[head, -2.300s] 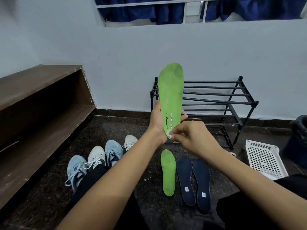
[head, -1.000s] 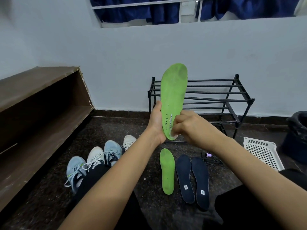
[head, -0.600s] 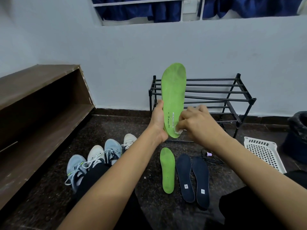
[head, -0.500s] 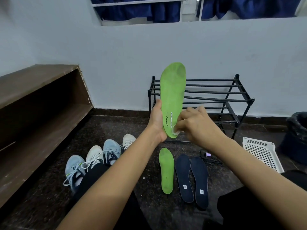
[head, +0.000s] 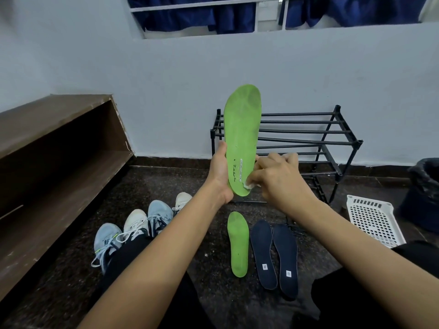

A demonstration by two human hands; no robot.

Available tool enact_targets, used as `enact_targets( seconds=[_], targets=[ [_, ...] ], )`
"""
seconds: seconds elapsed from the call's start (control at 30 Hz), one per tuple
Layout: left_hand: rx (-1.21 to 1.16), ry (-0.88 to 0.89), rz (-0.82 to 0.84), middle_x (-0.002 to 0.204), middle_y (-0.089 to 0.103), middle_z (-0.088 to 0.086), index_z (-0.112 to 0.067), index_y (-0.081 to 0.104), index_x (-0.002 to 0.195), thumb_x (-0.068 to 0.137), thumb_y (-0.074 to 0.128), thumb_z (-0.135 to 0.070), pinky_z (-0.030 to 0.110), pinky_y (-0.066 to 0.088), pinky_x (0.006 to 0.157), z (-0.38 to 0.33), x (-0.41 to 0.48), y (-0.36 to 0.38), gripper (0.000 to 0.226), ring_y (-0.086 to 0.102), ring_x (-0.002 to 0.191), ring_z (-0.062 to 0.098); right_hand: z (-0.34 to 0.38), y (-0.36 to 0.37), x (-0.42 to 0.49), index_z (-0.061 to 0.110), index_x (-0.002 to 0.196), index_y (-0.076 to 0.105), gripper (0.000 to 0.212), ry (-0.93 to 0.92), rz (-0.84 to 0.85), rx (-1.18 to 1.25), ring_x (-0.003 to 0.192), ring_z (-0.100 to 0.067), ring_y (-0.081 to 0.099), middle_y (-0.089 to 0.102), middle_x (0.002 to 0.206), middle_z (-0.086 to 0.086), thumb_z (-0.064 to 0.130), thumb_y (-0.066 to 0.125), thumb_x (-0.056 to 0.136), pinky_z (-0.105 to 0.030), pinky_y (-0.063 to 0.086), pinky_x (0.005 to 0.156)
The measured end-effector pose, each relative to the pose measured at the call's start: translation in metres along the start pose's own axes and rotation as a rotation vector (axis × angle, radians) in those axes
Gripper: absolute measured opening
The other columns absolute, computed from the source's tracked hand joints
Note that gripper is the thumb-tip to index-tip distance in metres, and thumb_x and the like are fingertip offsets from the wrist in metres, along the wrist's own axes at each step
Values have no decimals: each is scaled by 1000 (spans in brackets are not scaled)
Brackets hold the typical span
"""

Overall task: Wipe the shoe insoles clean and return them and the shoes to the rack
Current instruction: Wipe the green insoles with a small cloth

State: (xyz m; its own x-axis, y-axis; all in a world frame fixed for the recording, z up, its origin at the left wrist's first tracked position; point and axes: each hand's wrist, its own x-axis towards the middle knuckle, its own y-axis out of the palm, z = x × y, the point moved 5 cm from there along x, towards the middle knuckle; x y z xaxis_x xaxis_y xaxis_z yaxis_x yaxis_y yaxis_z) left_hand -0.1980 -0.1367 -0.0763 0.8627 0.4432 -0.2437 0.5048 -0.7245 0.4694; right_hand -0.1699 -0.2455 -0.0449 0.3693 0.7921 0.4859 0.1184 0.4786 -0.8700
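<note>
Fingers [head: 222, 150] of your left hand [head: 219, 174] grip the heel end of a bright green foam insole [head: 242, 129], upright, toe up. Fingers of your right hand [head: 282, 181] pinch a small white wipe [head: 250, 185] against its heel edge. Below, on the dark speckled floor [head: 185, 179]: second green insole [head: 238, 243], two navy insoles [head: 262, 252] just right of it, four pale sneakers [head: 142, 224] to your left. Black metal-tube rack [head: 308, 138] stands at the floor's far edge.

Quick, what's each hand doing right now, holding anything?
Left hand: grips the bright green foam insole, held upright, near its heel.
Right hand: pinches a small white wipe against that insole's heel.
</note>
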Motion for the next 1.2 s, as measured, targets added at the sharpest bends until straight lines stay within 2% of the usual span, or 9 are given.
enact_targets(
  seconds=[0.13,0.27,0.53,0.63,0.77,0.87,0.97,1.07,1.2],
  targets=[
    [3,31,-4,86,68,18,-3,68,95,100,15,-61,34,52,69,0,2,-2,79,65,70,28,12,9,-5,28,84,75,25,81,113,196,94,-20,55,63,87,5,5,66,77,-37,32,81],
    [-7,40,6,91,69,19,-2,66,106,100,17,-61,37,55,75,-3,2,-4,77,69,72,28,10,11,-8,27,86,76,19,224,166,551,75,-2,54,65,84,14,10,68,81,-34,41,83],
    [-16,53,6,95,68,17,-8,68,99,99,14,-62,34,54,68,-6,0,-2,76,66,72,27,2,0,-4,27,75,75,32,59,8,49,78,-25,52,57,75,6,-2,74,63,-32,12,68],
    [-34,59,12,95,68,19,-4,66,105,99,15,-63,37,55,74,-3,2,-1,79,66,76,28,12,7,-6,27,88,76,24,108,94,209,91,-20,54,63,91,4,7,66,79,-33,31,78],
    [-22,71,17,91,68,18,-2,66,108,99,16,-62,37,55,77,-3,4,-2,79,68,74,28,9,10,-10,23,86,76,23,275,156,635,68,4,55,65,81,12,3,65,81,-11,42,69],
    [-13,73,29,93,68,18,-4,66,106,99,14,-62,36,56,74,-4,2,-1,78,67,74,27,7,10,-7,31,88,75,24,189,173,339,91,-11,58,67,91,11,10,65,82,-34,40,84],
    [-4,68,32,92,67,16,-7,67,100,100,13,-61,32,55,66,-5,0,1,77,66,70,25,5,4,-4,31,82,75,28,83,68,18,85,-26,56,63,83,5,5,71,71,-35,25,72],
    [-25,66,34,90,67,15,-7,67,98,99,13,-62,31,53,62,-6,1,2,77,66,65,24,5,1,-4,26,71,74,30,59,-24,2,72,-28,56,61,73,3,0,77,58,-35,27,66],
    [-23,78,17,92,67,17,-5,66,103,99,16,-62,33,56,67,-4,2,1,77,67,73,26,10,12,-7,24,91,76,25,156,124,260,93,-25,57,67,94,-1,6,63,81,-37,42,83]
  ],
)
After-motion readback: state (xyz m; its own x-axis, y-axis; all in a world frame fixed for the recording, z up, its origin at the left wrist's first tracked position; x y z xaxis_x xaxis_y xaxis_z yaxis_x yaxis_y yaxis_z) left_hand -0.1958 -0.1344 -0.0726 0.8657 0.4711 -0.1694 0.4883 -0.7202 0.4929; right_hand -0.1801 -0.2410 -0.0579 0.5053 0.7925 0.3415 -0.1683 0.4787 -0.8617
